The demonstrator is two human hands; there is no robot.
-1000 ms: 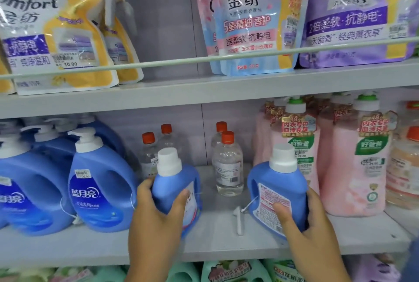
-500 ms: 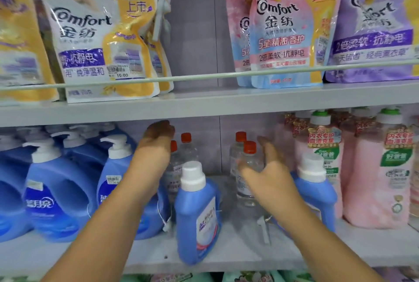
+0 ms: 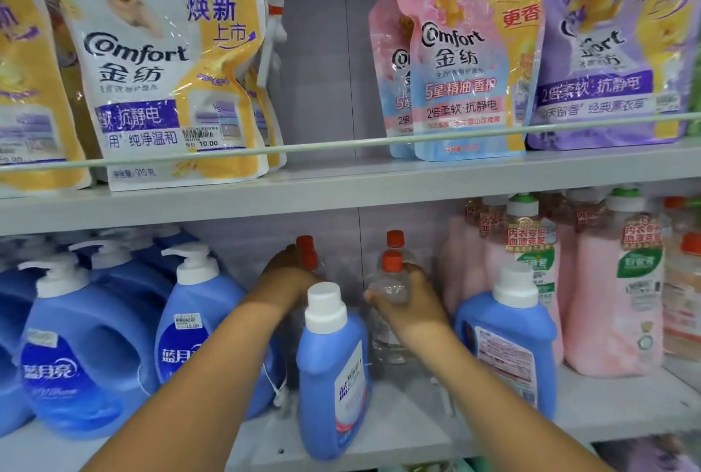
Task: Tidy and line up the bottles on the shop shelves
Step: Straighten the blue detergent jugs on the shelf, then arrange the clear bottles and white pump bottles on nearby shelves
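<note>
On the middle shelf (image 3: 417, 430), between the blue jugs (image 3: 197, 323) and pink bottles (image 3: 614, 300), my right hand (image 3: 407, 297) wraps its fingers round a clear red-capped bottle (image 3: 390, 281); my left hand (image 3: 288, 274) curls on another (image 3: 306, 253). I should draw them forward upright, clearing the blue bottle (image 3: 333, 369).

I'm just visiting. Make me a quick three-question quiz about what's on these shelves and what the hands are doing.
1. True or false: the right hand grips a clear bottle with an orange cap.
2. What stands nearest the shelf edge between the arms? A) pink bottle B) blue detergent bottle with white screw cap C) pouch
3. What kind of top do the large blue bottles at left have?

Key: 1 true; 2 B; 3 white pump tops. The left hand reaches the other orange-capped bottles; its grip is hidden.
</note>
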